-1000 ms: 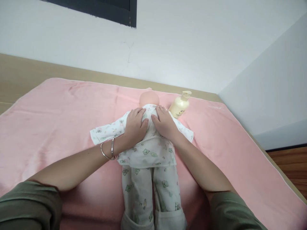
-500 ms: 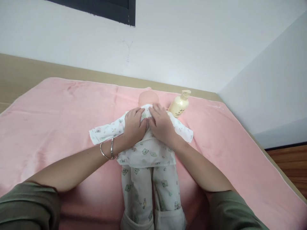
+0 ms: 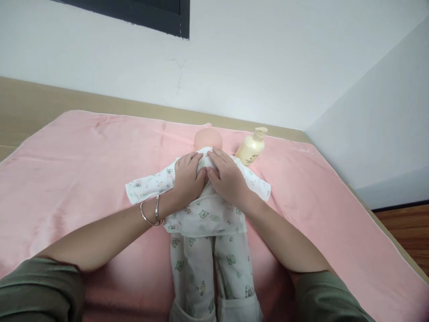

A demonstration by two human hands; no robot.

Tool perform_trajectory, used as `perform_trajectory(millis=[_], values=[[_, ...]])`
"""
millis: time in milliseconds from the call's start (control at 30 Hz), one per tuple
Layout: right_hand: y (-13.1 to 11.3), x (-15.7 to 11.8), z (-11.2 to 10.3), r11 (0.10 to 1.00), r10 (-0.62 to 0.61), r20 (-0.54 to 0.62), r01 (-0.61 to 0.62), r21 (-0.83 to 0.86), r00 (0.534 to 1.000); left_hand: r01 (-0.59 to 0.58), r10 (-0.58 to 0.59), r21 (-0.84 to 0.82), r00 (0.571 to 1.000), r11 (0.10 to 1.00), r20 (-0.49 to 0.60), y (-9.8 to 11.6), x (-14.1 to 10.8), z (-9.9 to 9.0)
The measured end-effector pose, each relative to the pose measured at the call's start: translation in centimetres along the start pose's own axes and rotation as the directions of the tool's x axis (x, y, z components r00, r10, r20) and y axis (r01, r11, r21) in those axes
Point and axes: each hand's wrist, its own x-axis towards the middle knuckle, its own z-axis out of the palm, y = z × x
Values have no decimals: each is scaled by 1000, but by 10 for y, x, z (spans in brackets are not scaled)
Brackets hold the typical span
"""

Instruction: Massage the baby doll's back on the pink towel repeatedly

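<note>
A baby doll (image 3: 208, 137) lies stretched out with its head toward the wall, its face not visible. It wears a white long-sleeved top (image 3: 211, 220) and matching trousers (image 3: 198, 273) printed with small green animals. My left hand (image 3: 188, 176) rests flat on the left of the doll's upper body, fingers extended. Mirroring it on the other side, my right hand (image 3: 228, 174) lies flat with its fingers together and stretched out. The two thumbs almost meet at the middle. Neither hand grips anything; the cloth under the palms is hidden.
A pale yellow pump bottle (image 3: 251, 147) leans by the doll's right-hand shoulder in view. Beneath everything spreads a pink blanket (image 3: 100, 170) over a tan surface (image 3: 30, 100). A white wall (image 3: 251, 58) stands behind, with a dark frame (image 3: 161, 15) above.
Both hands stay on the doll's upper body. The right hand's fingers have shifted slightly and lie flatter; the whole view has moved a little.
</note>
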Motion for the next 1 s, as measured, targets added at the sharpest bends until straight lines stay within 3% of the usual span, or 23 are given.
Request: perform_trajectory(millis=[100,167,300,367,500,567,767,867,933,1000], values=[[-4,-2,-10,999,-8,-148,14,43,989,1,-1,4,1000,1000,4,0,0,-1],[-2,-2,-8,999,7,-182,3,51,983,0,0,5,1000,1000,10,0,0,-1],[4,1,5,999,28,27,-29,37,999,1,-1,3,1000,1000,7,0,1,0],[4,1,5,998,43,53,-45,40,998,2,-2,6,1000,1000,7,0,1,0],[2,1,-3,998,45,-150,-37,53,988,-4,4,11,1000,1000,10,1,0,-1],[4,1,-1,1000,26,-155,-24,16,988,-8,8,13,1000,1000,5,2,0,-2],[-1,0,7,990,-15,173,39,-137,985,16,-16,-3,1000,1000,18,4,4,-1],[-12,-5,-19,979,-13,305,74,-188,952,58,-58,-55,998,997,6,3,7,-3],[-14,-8,-46,977,-48,427,131,-168,903,103,-104,-114,995,988,1,7,9,-6],[-10,-8,-74,981,-88,476,159,-110,875,135,-136,-205,991,969,9,17,10,-11]])
